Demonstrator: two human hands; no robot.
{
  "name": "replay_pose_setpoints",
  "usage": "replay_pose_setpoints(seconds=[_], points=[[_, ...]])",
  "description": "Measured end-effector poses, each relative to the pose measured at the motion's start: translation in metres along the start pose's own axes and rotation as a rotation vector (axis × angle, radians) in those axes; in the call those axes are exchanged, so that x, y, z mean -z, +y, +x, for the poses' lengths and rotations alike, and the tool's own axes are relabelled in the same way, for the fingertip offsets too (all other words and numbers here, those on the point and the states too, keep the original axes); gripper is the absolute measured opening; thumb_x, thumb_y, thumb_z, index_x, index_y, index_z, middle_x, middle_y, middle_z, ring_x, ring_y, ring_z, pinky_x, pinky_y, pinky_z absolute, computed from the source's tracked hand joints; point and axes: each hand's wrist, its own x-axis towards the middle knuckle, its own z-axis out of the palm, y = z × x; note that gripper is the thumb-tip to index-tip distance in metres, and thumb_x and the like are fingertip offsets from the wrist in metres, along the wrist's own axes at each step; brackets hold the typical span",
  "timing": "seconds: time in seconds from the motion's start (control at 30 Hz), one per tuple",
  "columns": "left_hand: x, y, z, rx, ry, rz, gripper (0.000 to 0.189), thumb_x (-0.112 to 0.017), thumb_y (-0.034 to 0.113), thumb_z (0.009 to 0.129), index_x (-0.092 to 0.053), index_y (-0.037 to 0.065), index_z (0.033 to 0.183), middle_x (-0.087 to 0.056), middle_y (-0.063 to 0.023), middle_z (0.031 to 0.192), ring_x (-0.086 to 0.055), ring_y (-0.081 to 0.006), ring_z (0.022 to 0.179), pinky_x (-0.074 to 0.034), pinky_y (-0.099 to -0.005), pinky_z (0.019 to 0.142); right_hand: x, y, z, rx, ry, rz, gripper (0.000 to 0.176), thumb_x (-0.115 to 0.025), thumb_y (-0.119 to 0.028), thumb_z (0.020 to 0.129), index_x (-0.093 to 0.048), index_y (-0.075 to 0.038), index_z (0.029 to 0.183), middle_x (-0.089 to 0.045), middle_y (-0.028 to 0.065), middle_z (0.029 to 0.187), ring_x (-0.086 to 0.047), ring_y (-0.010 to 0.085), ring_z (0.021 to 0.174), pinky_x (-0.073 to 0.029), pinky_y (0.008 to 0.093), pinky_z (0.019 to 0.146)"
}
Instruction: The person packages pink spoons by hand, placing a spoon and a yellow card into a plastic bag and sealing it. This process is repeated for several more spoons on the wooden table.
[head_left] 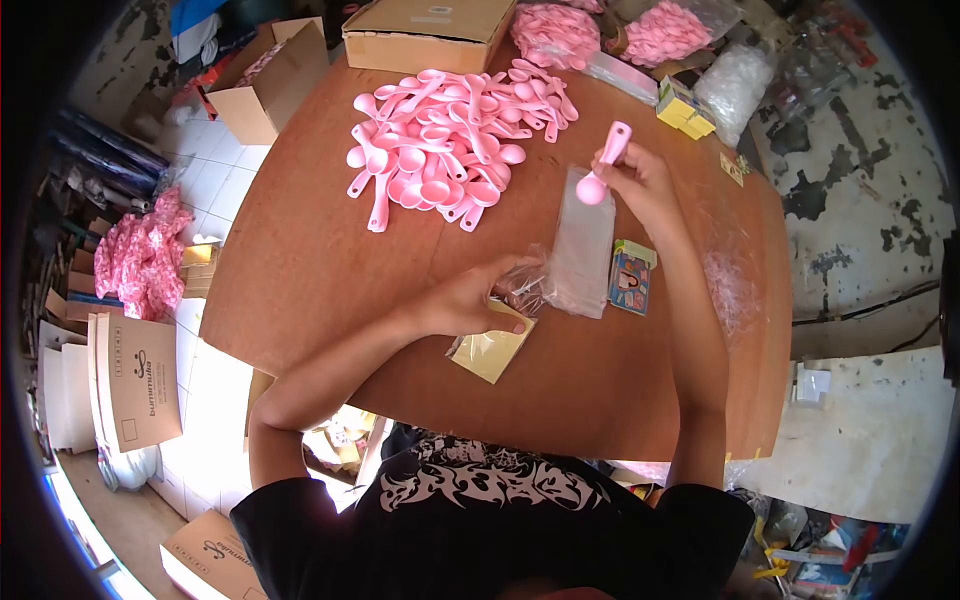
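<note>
My right hand (645, 185) grips a pink plastic spoon (617, 142), its holed handle end pointing up and its rounded bowl down. My left hand (480, 300) is closed on a clear plastic bag (522, 285) with a pale yellow card (492, 352) in its lower part, held low over the table. Between the hands lies a stack of flat clear bags (582, 235). Beside it, under my right forearm, is a small blue and yellow picture box (630, 280). A large heap of pink spoons (435, 150) spreads across the table ahead.
The brown table (330, 240) has a cardboard box (425, 35) at its far edge. Bagged pink spoons (555, 38), a yellow box (685, 110) and a white bundle (735, 90) stand at the far right. Cartons (135, 380) are on the floor at left.
</note>
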Motion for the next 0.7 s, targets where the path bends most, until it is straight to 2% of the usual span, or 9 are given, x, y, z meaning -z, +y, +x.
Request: replay_pose_setpoints(seconds=[0.03, 0.1, 0.13, 0.2, 0.3, 0.4, 0.5, 0.57, 0.7], points=[[-0.002, 0.007, -0.001, 0.005, 0.009, -0.01, 0.08, -0.076, 0.002, 0.081, -0.031, 0.008, 0.147, -0.05, -0.0098, 0.135, -0.062, -0.0149, 0.099, -0.053, -0.0307, 0.084, -0.007, -0.014, -0.019, -0.004, 0.004, -0.003, 0.024, -0.071, -0.005, 0.085, -0.062, 0.001, 0.107, -0.068, 0.0072, 0.087, -0.064, 0.0112, 0.083, -0.052, 0.0277, 0.074], [-0.006, 0.018, -0.003, 0.008, 0.013, -0.019, 0.08, -0.075, 0.001, 0.081, -0.031, 0.008, 0.147, -0.046, -0.0097, 0.139, -0.062, -0.0149, 0.099, -0.053, -0.0304, 0.083, -0.022, -0.035, -0.051, -0.023, 0.091, 0.244, 0.045, -0.07, -0.002, 0.084, -0.051, -0.001, 0.124, -0.068, 0.0063, 0.088, -0.065, 0.0117, 0.082, -0.052, 0.0272, 0.073], [-0.008, 0.022, -0.004, 0.024, 0.019, -0.02, 0.08, -0.075, 0.001, 0.081, -0.031, 0.007, 0.147, -0.048, -0.0097, 0.137, -0.061, -0.0149, 0.099, -0.054, -0.03, 0.083, -0.028, -0.036, -0.062, -0.025, 0.095, 0.242, 0.045, -0.07, -0.002, 0.084, -0.051, -0.001, 0.124, -0.068, 0.0063, 0.088, -0.065, 0.0117, 0.082, -0.052, 0.0272, 0.073], [-0.01, 0.023, -0.004, 0.04, 0.023, -0.018, 0.08, -0.075, 0.0, 0.081, -0.03, 0.007, 0.147, -0.05, -0.0097, 0.135, -0.061, -0.0149, 0.1, -0.054, -0.0296, 0.083, -0.039, -0.037, -0.077, 0.01, 0.113, 0.186, 0.065, -0.07, -0.001, 0.084, -0.034, -0.003, 0.138, -0.068, 0.0062, 0.086, -0.065, 0.0124, 0.081, -0.052, 0.0271, 0.074], [-0.013, 0.023, -0.005, 0.058, 0.081, -0.021, 0.081, -0.076, 0.001, 0.081, -0.029, 0.005, 0.148, -0.054, -0.0103, 0.13, -0.061, -0.0151, 0.1, -0.054, -0.0293, 0.082, -0.054, -0.036, -0.088, 0.097, 0.096, 0.064, 0.067, -0.069, -0.001, 0.085, -0.031, -0.004, 0.14, -0.067, 0.0067, 0.084, -0.065, 0.0129, 0.08, -0.052, 0.0279, 0.075], [-0.013, 0.019, -0.005, 0.013, 0.109, 0.044, 0.082, -0.076, 0.002, 0.082, -0.028, 0.004, 0.148, -0.056, -0.0105, 0.125, -0.06, -0.0156, 0.105, -0.052, -0.0304, 0.087, -0.072, -0.031, -0.094, 0.143, 0.082, 0.036, 0.06, -0.069, -0.005, 0.086, -0.037, -0.004, 0.137, -0.069, 0.008, 0.08, -0.065, 0.0125, 0.077, -0.051, 0.0285, 0.075], [-0.017, 0.005, -0.004, -0.189, 0.237, 0.053, 0.064, -0.071, 0.018, 0.09, -0.037, 0.002, 0.143, -0.065, -0.015, 0.115, -0.065, -0.02, 0.106, -0.053, -0.0365, 0.089, -0.081, -0.029, -0.097, 0.147, 0.107, -0.01, 0.05, -0.069, -0.01, 0.088, -0.045, -0.003, 0.131, -0.07, 0.0082, 0.078, -0.066, 0.0124, 0.078, -0.05, 0.0274, 0.074], [-0.016, 0.006, -0.004, -0.15, 0.268, -0.065, 0.049, -0.056, 0.027, 0.1, -0.043, 0.001, 0.139, -0.065, -0.0146, 0.114, -0.064, -0.0186, 0.104, -0.052, -0.034, 0.088, -0.084, -0.026, -0.097, 0.189, 0.099, -0.036, 0.047, -0.07, -0.011, 0.088, -0.049, -0.002, 0.128, -0.071, 0.0078, 0.082, -0.067, 0.0134, 0.078, -0.049, 0.0272, 0.074], [-0.016, 0.008, -0.004, -0.155, 0.338, 0.063, 0.041, -0.044, 0.028, 0.105, -0.05, -0.001, 0.134, -0.067, -0.0133, 0.109, -0.065, -0.0174, 0.099, -0.052, -0.0322, 0.085, -0.087, -0.031, -0.102, 0.14, 0.148, 0.023, 0.035, -0.07, -0.013, 0.088, -0.058, -0.001, 0.119, -0.071, 0.0079, 0.087, -0.067, 0.0137, 0.08, -0.05, 0.0281, 0.075]])
